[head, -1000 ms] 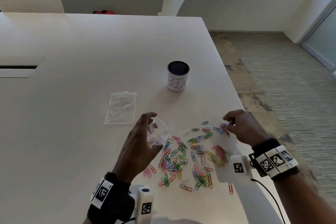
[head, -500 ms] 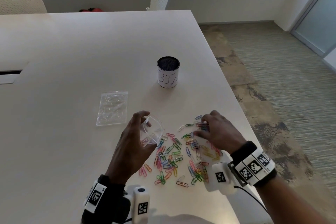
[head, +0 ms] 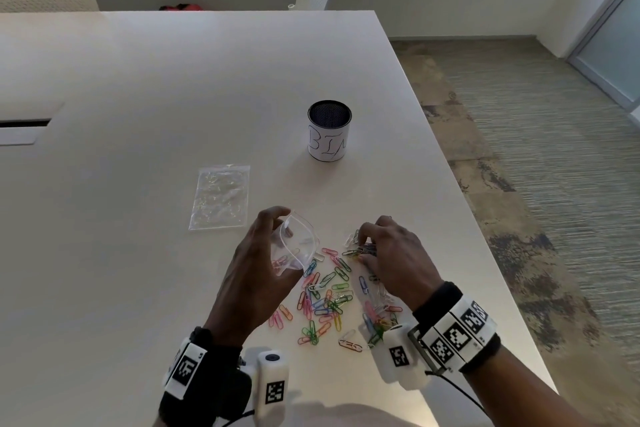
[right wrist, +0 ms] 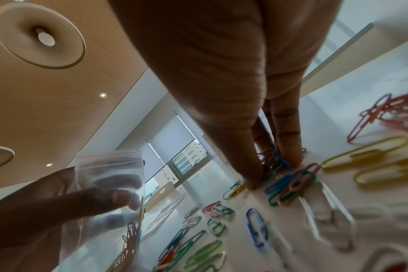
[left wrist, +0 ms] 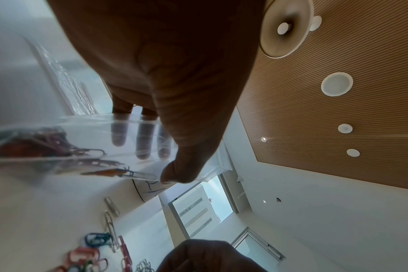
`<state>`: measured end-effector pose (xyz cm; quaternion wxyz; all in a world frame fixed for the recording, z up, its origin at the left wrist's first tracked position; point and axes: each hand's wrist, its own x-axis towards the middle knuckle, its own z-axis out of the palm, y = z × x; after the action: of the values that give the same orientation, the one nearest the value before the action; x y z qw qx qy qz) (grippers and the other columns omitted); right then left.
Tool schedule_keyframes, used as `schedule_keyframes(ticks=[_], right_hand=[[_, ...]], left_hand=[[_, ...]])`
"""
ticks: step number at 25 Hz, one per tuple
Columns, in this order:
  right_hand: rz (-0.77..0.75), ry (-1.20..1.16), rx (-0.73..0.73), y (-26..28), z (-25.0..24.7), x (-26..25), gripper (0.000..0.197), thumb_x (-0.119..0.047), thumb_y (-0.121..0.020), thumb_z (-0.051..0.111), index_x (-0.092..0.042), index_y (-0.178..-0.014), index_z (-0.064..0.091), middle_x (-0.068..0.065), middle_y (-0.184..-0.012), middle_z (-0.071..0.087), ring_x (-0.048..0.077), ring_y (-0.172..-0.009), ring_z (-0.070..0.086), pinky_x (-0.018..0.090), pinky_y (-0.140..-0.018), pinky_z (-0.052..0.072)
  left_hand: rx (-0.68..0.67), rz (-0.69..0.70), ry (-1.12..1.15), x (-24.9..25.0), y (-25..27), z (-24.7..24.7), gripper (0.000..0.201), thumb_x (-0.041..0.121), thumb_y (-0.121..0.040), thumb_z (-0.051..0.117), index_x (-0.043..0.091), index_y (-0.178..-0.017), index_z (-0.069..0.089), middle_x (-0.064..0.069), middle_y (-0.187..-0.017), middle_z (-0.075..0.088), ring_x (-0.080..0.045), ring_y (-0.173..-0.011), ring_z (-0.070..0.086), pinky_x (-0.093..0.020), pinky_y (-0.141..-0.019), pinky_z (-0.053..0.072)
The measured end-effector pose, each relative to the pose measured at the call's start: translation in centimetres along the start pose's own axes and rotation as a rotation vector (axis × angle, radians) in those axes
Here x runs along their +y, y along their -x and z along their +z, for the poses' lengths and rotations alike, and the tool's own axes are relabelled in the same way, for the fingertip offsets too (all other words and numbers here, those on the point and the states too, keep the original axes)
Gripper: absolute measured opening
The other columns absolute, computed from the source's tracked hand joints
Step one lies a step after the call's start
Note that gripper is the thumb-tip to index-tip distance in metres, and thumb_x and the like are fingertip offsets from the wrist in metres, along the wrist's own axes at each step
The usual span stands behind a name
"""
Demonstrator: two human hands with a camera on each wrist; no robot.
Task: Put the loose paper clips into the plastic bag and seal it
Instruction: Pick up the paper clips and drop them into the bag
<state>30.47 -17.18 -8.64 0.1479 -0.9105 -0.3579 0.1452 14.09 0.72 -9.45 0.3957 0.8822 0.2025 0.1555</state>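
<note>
My left hand (head: pixel 258 270) holds a small clear plastic bag (head: pixel 298 248) open above the table, thumb on one side and fingers on the other (left wrist: pixel 142 139). A few coloured clips lie inside the bag (left wrist: pixel 35 145) (right wrist: pixel 128 239). Several coloured paper clips (head: pixel 329 298) lie scattered on the white table (head: pixel 138 97) between my hands. My right hand (head: pixel 391 253) is down on the table to the right of the bag, thumb and fingertips (right wrist: pixel 289 154) pinching a small bunch of clips (right wrist: pixel 271 160).
A second clear bag (head: pixel 220 196) lies flat on the table behind my left hand. A dark cup with a white label (head: pixel 329 130) stands further back. The table's right edge (head: pixel 485 236) runs close to my right hand. Two white chairs stand at the far side.
My right hand has moved left from the far right clips toward the bag and gathered a bunch of clips under its fingertips. The left hand still holds the bag open.
</note>
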Motion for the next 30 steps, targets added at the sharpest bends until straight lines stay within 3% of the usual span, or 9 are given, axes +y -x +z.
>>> schedule_keyframes(ticks=[5, 9, 14, 17, 21, 24, 26, 28, 30], right_hand=[[-0.087, 0.045, 0.015, -0.4, 0.1, -0.3, 0.017, -0.017, -0.096, 0.065, -0.02, -0.112, 0.07, 0.0, -0.107, 0.067, 0.017, -0.091, 0.067, 0.02, -0.079, 0.044], [-0.098, -0.006, 0.025, -1.0, -0.5, 0.2, 0.008, -0.016, -0.092, 0.072, -0.018, -0.098, 0.077, 0.0, -0.098, 0.075, 0.015, -0.086, 0.069, 0.02, -0.075, 0.045], [-0.03, -0.328, -0.009, -1.3, -2.1, 1.0, 0.009, -0.012, -0.084, 0.083, -0.016, -0.092, 0.081, -0.001, -0.088, 0.079, 0.008, -0.079, 0.074, 0.021, -0.078, 0.061], [-0.02, -0.606, -0.018, -0.9, -3.4, 0.1, 0.01, -0.008, -0.082, 0.085, -0.009, -0.092, 0.081, 0.004, -0.082, 0.08, 0.015, -0.077, 0.078, 0.033, -0.081, 0.065], [-0.123, -0.849, -0.051, 0.0, -5.1, -3.8, 0.012, -0.007, -0.084, 0.083, -0.007, -0.095, 0.08, 0.009, -0.084, 0.081, 0.025, -0.081, 0.078, 0.035, -0.083, 0.065], [-0.24, -0.778, -0.015, 0.2, -5.4, -6.7, 0.01, -0.01, -0.084, 0.083, -0.011, -0.094, 0.081, 0.002, -0.084, 0.081, 0.012, -0.077, 0.078, 0.025, -0.08, 0.064], [-0.33, -0.573, 0.021, 0.0, -4.8, -8.1, 0.009, -0.014, -0.085, 0.082, -0.017, -0.094, 0.081, -0.003, -0.087, 0.08, 0.004, -0.075, 0.075, 0.016, -0.073, 0.06], [-0.397, -0.38, 0.002, -0.3, -4.1, -9.2, 0.007, -0.011, -0.088, 0.079, -0.016, -0.092, 0.081, -0.002, -0.086, 0.078, 0.005, -0.071, 0.072, 0.013, -0.065, 0.052], [-0.414, -0.311, -0.053, -0.6, -3.5, -10.0, 0.01, -0.003, -0.088, 0.075, -0.011, -0.085, 0.079, 0.003, -0.081, 0.075, 0.012, -0.069, 0.071, 0.017, -0.062, 0.051]], left_hand=[[-0.004, -0.011, 0.011, 0.0, 0.0, -0.1, 0.087, 0.025, -0.075, 0.091, 0.034, -0.142, 0.036, 0.004, -0.13, 0.061, -0.014, -0.115, 0.062, -0.031, -0.087, 0.06], [-0.005, -0.012, 0.01, 0.1, 0.0, 0.0, 0.088, 0.026, -0.075, 0.091, 0.035, -0.143, 0.036, 0.004, -0.131, 0.061, -0.014, -0.116, 0.062, -0.034, -0.088, 0.061], [0.006, -0.009, 0.018, 0.2, 0.1, -0.1, 0.086, 0.026, -0.076, 0.091, 0.034, -0.142, 0.037, 0.006, -0.129, 0.061, -0.013, -0.115, 0.062, -0.034, -0.087, 0.061], [0.009, -0.004, 0.02, 0.2, 0.1, 0.0, 0.086, 0.026, -0.075, 0.091, 0.033, -0.142, 0.038, 0.005, -0.128, 0.062, -0.013, -0.115, 0.062, -0.033, -0.087, 0.062], [0.01, 0.009, 0.017, 0.2, 0.0, -0.1, 0.086, 0.024, -0.075, 0.091, 0.033, -0.142, 0.037, 0.007, -0.128, 0.061, -0.011, -0.114, 0.061, -0.028, -0.086, 0.06], [0.007, 0.014, 0.032, 0.2, 0.0, -0.1, 0.085, 0.02, -0.075, 0.09, 0.03, -0.141, 0.039, 0.009, -0.126, 0.062, -0.011, -0.107, 0.064, -0.026, -0.082, 0.061], [0.008, 0.003, 0.053, 0.1, 0.0, -0.1, 0.082, 0.015, -0.075, 0.087, 0.032, -0.14, 0.04, 0.007, -0.126, 0.064, -0.013, -0.103, 0.067, -0.029, -0.08, 0.061], [0.021, 0.003, 0.053, 0.2, 0.0, 0.0, 0.078, 0.012, -0.077, 0.083, 0.033, -0.139, 0.041, 0.009, -0.124, 0.065, -0.01, -0.102, 0.066, -0.025, -0.079, 0.057], [0.041, 0.019, 0.072, 0.4, 0.2, 0.0, 0.07, 0.011, -0.079, 0.084, 0.032, -0.134, 0.045, 0.012, -0.116, 0.067, -0.005, -0.097, 0.067, -0.021, -0.075, 0.055]])
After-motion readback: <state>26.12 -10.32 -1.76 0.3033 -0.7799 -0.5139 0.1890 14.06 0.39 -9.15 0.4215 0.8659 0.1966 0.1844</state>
